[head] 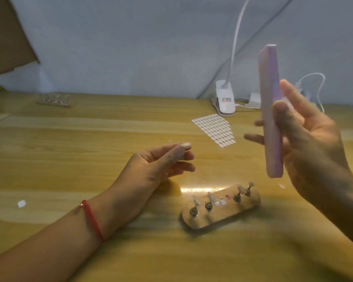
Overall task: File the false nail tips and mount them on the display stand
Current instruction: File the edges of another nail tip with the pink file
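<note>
One long pink foam nail file; one oval wooden display stand with four distinct metal pegs; one sheet of white oval stickers; one pale false nail tip between left fingers; three pale scraps on the tabletop.

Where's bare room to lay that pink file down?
Bare wooden tabletop stretches left of the white sticker sheet, beyond the left hand, and in front of the oval wooden peg stand. Crowded round the white clip lamp.

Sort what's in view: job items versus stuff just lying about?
Job: nail file in right hand; nail tip pinched by left hand; display stand; adhesive tab sheet, probably.
Lying about: clip lamp; far tray.
</note>
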A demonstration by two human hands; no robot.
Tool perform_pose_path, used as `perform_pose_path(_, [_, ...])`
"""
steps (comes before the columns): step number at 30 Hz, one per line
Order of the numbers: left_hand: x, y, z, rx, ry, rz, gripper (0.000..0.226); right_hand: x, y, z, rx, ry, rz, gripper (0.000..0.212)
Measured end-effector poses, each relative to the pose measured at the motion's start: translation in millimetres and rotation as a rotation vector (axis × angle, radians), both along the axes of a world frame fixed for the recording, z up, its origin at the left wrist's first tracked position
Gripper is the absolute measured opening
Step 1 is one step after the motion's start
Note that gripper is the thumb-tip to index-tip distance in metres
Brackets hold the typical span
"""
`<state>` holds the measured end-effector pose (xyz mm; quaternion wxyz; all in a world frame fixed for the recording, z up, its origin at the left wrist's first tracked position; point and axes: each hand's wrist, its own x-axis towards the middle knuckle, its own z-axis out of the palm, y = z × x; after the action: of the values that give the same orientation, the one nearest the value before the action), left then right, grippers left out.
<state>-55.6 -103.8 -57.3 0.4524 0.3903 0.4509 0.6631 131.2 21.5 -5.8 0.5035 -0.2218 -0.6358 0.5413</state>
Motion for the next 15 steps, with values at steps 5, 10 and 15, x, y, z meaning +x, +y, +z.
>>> perform_pose_path(5, [-4.1, 1.9, 0.7, -0.042, -0.206, -0.017, 0.023, 4.3, 19.2, 8.2, -0.216, 0.019, 0.11, 0.038])
perform_pose_path(10, [-7.0, 1.9, 0.1, -0.049, -0.247, -0.032, 0.026, 2.5, 9.9, -5.0, 0.639, -0.407, 0.065, 0.039])
perform_pose_path(15, [-5.2, 4.2, -1.2, -0.04, -0.233, -0.015, 0.025, -2.5, 12.9, -6.6, 1.041, -0.521, -0.006, 0.037])
